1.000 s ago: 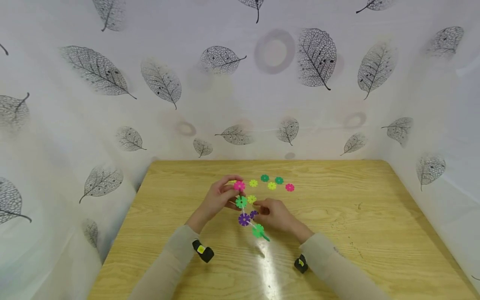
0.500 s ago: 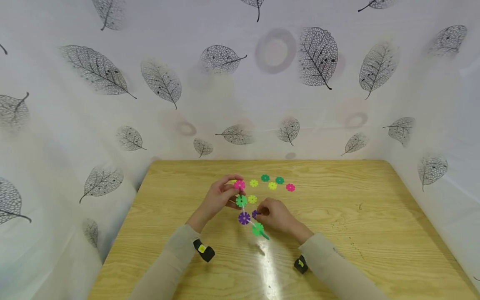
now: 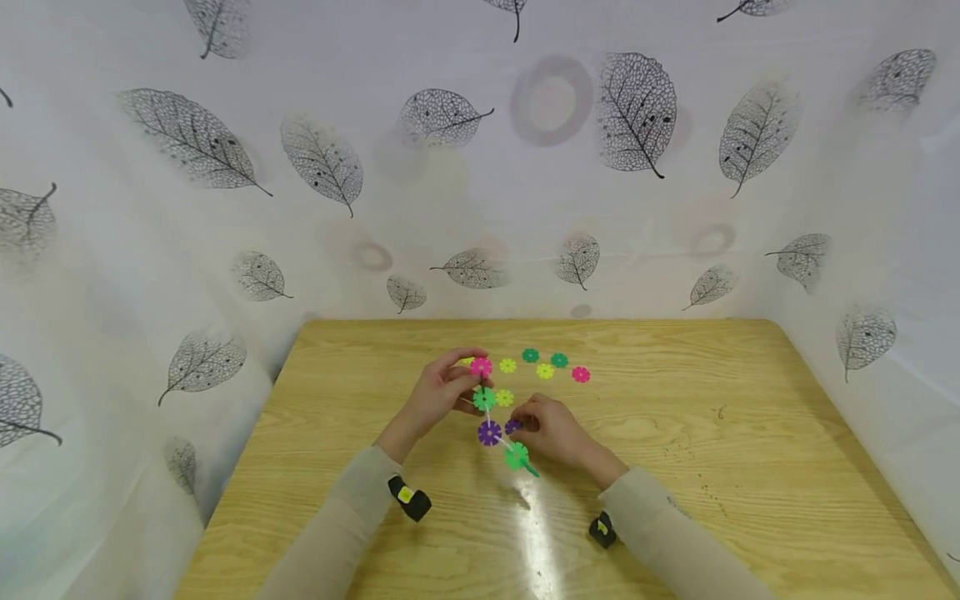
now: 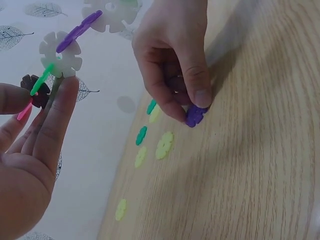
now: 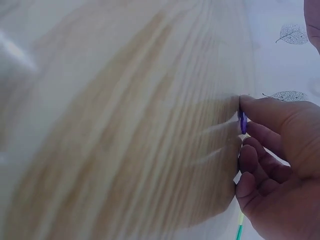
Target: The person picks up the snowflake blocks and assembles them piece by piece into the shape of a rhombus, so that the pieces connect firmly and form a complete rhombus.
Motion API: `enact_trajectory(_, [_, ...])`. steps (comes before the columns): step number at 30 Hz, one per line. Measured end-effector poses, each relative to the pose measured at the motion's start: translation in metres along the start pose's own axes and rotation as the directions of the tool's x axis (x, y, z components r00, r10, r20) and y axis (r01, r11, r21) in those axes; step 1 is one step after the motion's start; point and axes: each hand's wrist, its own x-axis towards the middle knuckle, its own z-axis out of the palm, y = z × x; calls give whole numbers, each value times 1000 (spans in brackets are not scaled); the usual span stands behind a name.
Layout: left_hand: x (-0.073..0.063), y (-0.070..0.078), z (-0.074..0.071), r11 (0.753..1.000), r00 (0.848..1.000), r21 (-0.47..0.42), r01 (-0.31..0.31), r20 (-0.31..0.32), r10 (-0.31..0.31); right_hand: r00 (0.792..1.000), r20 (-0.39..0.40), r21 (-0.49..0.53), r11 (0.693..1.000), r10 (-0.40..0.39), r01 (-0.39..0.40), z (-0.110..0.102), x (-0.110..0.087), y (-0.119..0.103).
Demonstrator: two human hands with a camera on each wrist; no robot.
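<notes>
My left hand (image 3: 442, 387) holds up a chain of notched, flower-shaped plastic discs by its upper end. In the head view the chain runs from a pink disc (image 3: 481, 367) through a green disc (image 3: 484, 400) and a purple disc (image 3: 490, 433) to a lower green disc (image 3: 517, 456), with white discs seen edge-on between some of them. A dark disc (image 4: 36, 90) shows near the left fingers in the left wrist view. My right hand (image 3: 551, 429) pinches a separate purple disc (image 4: 196, 115) between thumb and index finger, low over the table.
Loose discs lie on the wooden table (image 3: 675, 500) beyond the hands: a yellow disc (image 3: 505, 398) close by, then more yellow, teal and a pink disc (image 3: 581, 375) toward the back. A leaf-patterned curtain (image 3: 480, 192) encloses the table's back and sides.
My right index finger has drawn back from beside the near yellow disc and now pinches the purple disc, which has shifted slightly right. The held chain has risen slightly in view.
</notes>
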Motion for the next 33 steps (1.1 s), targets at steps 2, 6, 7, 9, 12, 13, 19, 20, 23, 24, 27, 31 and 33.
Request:
enact_trajectory(2, [0, 0, 0, 1000, 1000, -7, -2, 2, 2, 1000, -3, -1, 1000, 5, -5, 0, 1, 0])
enact_trajectory(6, [0, 0, 0, 1000, 1000, -27, -5, 11, 5, 999, 5, 78, 996, 43, -43, -2, 1, 0])
enact_trajectory(7, [0, 0, 0, 999, 1000, -33, -5, 12, 6, 998, 7, 114, 992, 57, -57, -3, 1, -1])
enact_trajectory(9, [0, 0, 0, 999, 1000, -39, -6, 12, 7, 996, 7, 182, 979, 92, -92, -7, 1, -1])
enact_trajectory(12, [0, 1, 0, 999, 1000, -40, -8, 13, 9, 992, -34, 235, 966, 120, -109, -15, 1, -4])
enact_trajectory(13, [0, 1, 0, 999, 1000, -38, -10, 14, 10, 991, -57, 242, 965, 121, -104, -18, 2, -6])
enact_trajectory(19, [1, 3, 0, 1000, 1000, -24, -12, 22, 12, 984, -157, 310, 950, 84, -31, -37, 5, -19])
enact_trajectory(20, [1, 3, 0, 1000, 1000, -23, -11, 23, 12, 984, -161, 327, 945, 80, -24, -39, 4, -22])
enact_trajectory(23, [2, 2, 0, 1000, 1000, -24, -8, 25, 8, 981, -173, 357, 934, 89, -22, -45, 3, -28])
enact_trajectory(24, [3, 2, 0, 1000, 1000, -26, -5, 25, 6, 980, -176, 362, 932, 95, -25, -47, 3, -30])
enact_trajectory(27, [3, 2, 0, 1000, 1000, -26, -1, 24, 2, 974, -201, 372, 928, 102, -20, -49, 3, -36])
enact_trajectory(31, [3, 3, 2, 1000, 1000, -18, 3, 19, -3, 968, -232, 371, 929, 94, -2, -52, 4, -43])
enact_trajectory(33, [3, 3, 2, 1000, 1000, -21, 0, 18, 0, 967, -239, 371, 929, 87, 9, -53, 4, -45])
